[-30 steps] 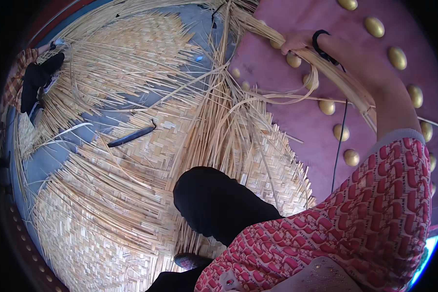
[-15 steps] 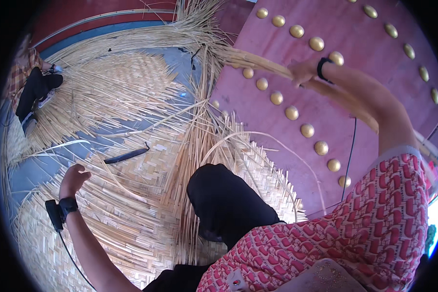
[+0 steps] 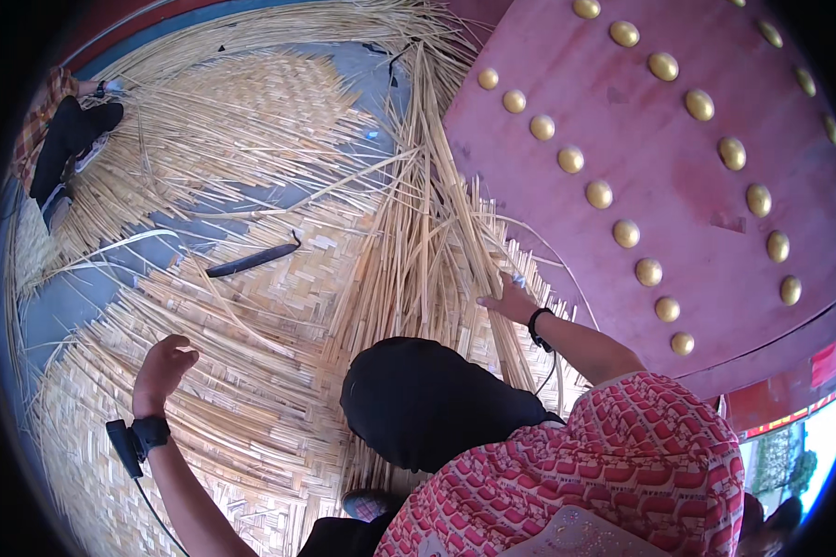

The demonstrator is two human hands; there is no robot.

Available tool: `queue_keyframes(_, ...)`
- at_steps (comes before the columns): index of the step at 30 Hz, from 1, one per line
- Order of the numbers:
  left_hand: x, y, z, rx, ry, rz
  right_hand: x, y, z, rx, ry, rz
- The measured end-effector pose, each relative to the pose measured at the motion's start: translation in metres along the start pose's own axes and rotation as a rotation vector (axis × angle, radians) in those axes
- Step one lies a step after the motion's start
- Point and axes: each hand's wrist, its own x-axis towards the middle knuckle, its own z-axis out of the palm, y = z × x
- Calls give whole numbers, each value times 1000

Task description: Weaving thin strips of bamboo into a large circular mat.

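Observation:
My left hand point(image 3: 164, 369) hovers over the near woven mat point(image 3: 93, 422), fingers loosely curled with a gap to the thumb and nothing visible between them. A black device on a strap point(image 3: 137, 438) circles that wrist. To the right, my right hand point(image 3: 513, 303) is around a long bundle of pale split strips point(image 3: 464, 209), its thumb lying across them; the far fingers are partly hidden. The bundle runs from the far strip pile down toward my dark-clad knee point(image 3: 427, 399). More loose strips point(image 3: 381, 278) lie beside it on the mat.
A dark curved blade-like tool point(image 3: 254, 260) rests on the mat between my hands. Another woven piece point(image 3: 260, 102) lies beyond, with a person in dark trousers point(image 3: 70, 139) crouching at its left. A reddish door panel with gold studs point(image 3: 641, 176) stands at the right.
My right hand has come down and inward from over the studded panel, bringing the strip bundle onto the mat. The left hand stays over the mat, slightly lower in view.

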Motion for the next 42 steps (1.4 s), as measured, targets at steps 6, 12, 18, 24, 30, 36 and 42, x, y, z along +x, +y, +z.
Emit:
queue_keyframes(6, 14, 14, 12, 25, 16, 5, 28, -14, -50, 72, 353, -315)
queue_keyframes(12, 19, 70, 28, 6, -118, 6, 97, -59, -28, 1108, -417, -164)
queue_keyframes(18, -38, 155, -2, 65, -82, 18, 174, -85, 77, 944, -235, 95)
queue_keyframes(24, -140, 237, -72, 266, -146, -363, 176, -98, 70, 933, -110, -68)
queue_keyframes(30, -72, 261, -22, -133, 43, -74, 188, -106, 78, 383, -34, -174)
queue_keyframes(36, -16, 258, 102, -168, -314, -29, 150, -85, 55, 937, -21, -152)
queue_keyframes(42, -6, 201, 187, -350, -311, 29, 122, -43, 4, 513, 63, -452)
